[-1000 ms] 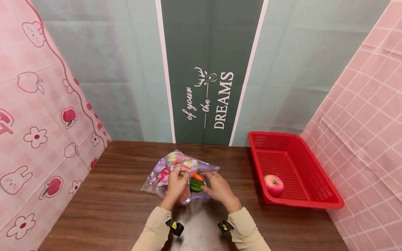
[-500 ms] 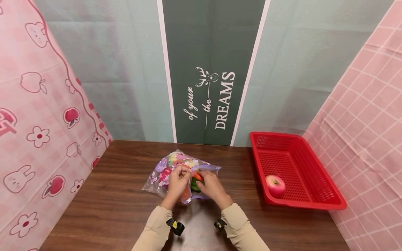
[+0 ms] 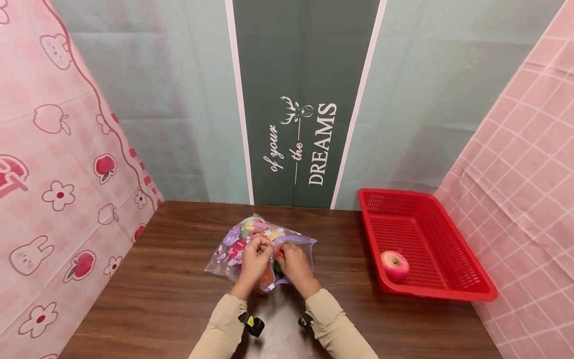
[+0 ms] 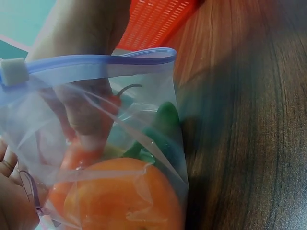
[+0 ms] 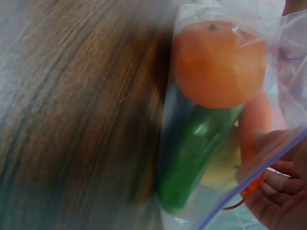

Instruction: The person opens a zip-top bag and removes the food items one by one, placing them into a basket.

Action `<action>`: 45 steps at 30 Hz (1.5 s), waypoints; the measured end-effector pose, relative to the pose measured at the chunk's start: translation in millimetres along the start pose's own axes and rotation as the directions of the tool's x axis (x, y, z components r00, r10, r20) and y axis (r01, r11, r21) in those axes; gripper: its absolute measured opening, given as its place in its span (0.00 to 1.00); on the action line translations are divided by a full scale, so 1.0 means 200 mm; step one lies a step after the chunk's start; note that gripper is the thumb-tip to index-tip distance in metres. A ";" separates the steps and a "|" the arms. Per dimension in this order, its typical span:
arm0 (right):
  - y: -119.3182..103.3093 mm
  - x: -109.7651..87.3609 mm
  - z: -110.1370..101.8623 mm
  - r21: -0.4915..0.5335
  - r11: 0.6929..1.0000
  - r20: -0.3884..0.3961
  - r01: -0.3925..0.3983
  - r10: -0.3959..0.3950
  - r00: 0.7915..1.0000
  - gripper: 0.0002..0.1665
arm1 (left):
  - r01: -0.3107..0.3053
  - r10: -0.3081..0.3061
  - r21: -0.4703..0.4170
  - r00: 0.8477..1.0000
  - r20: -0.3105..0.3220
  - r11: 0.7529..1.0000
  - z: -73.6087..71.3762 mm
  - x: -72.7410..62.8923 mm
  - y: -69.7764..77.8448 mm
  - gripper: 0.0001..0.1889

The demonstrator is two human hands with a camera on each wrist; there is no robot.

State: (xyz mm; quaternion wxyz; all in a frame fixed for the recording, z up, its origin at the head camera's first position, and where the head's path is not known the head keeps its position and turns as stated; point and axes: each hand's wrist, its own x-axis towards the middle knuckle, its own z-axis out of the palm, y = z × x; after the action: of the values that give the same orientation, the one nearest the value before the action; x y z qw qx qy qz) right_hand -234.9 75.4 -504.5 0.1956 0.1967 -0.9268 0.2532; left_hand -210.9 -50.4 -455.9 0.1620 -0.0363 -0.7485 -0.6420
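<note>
A clear zip bag (image 3: 307, 245) with purple trim and printed pictures lies on the table. My left hand (image 3: 254, 257) pinches the edge of its mouth. Through that opening reaches my right hand (image 3: 296, 264), its fingers and thumb gripping a long orange-red chili pepper (image 5: 256, 112) with a thin curved stem, partly covered by the hand. Inside the bag, an orange (image 5: 218, 67) and a green cucumber (image 5: 196, 158) lie close by, and a yellow thing (image 5: 223, 167) shows behind them. Other contents are hard to make out behind the print.
To the right, a red plastic basket (image 3: 466, 249) stands by the pink checked cloth. In its near left corner sits an apple (image 3: 394, 267). Brown wooden table (image 3: 148, 284) surrounds the bag, with cloth walls at the back and both sides.
My right hand has moved left and deeper into the bag, from the mouth's right edge onto the chili pepper. The left hand keeps its pinch; bag and basket stay put.
</note>
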 end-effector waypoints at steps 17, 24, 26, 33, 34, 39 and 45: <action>-0.08 -0.03 -0.11 -0.194 0.967 0.131 -0.162 0.190 0.973 0.22 | 0.029 -0.028 -0.045 0.999 0.037 0.999 0.00 -0.01 -0.01 0.04; -0.07 -0.06 -0.18 -0.207 0.961 0.104 -0.183 0.207 0.973 0.24 | 0.000 0.000 -0.044 1.000 0.008 0.999 0.01 0.01 -0.13 0.03; -0.06 -0.06 -0.20 -0.205 0.962 0.094 -0.181 0.204 0.974 0.24 | 0.004 -0.004 -0.049 1.000 -0.002 0.999 0.02 0.02 -0.19 0.03; -0.02 -0.11 -0.25 -0.200 0.963 0.066 -0.179 0.196 0.979 0.26 | 0.024 -0.023 -0.089 1.000 0.009 0.996 0.01 0.02 -0.12 0.03; -0.01 -0.12 -0.25 -0.202 0.964 0.059 -0.173 0.188 0.980 0.26 | 0.019 -0.018 -0.090 1.000 0.010 0.996 0.00 0.01 -0.09 0.02; 0.03 -0.16 -0.29 -0.210 0.967 0.025 -0.146 0.155 0.988 0.28 | 0.010 -0.009 -0.086 1.000 0.008 0.996 0.00 0.00 -0.07 0.03; 0.08 -0.19 -0.36 -0.210 0.971 -0.011 -0.113 0.113 0.994 0.26 | 0.045 -0.045 -0.094 0.999 0.002 0.994 0.02 0.03 -0.20 0.03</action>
State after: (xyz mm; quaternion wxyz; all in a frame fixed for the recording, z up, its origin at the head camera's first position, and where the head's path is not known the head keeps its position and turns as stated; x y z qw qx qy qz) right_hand -191.3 137.3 -471.0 0.2001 0.1221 -0.9582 0.1643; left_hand -228.0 -53.5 -492.0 0.1455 -0.0269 -0.7180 -0.6802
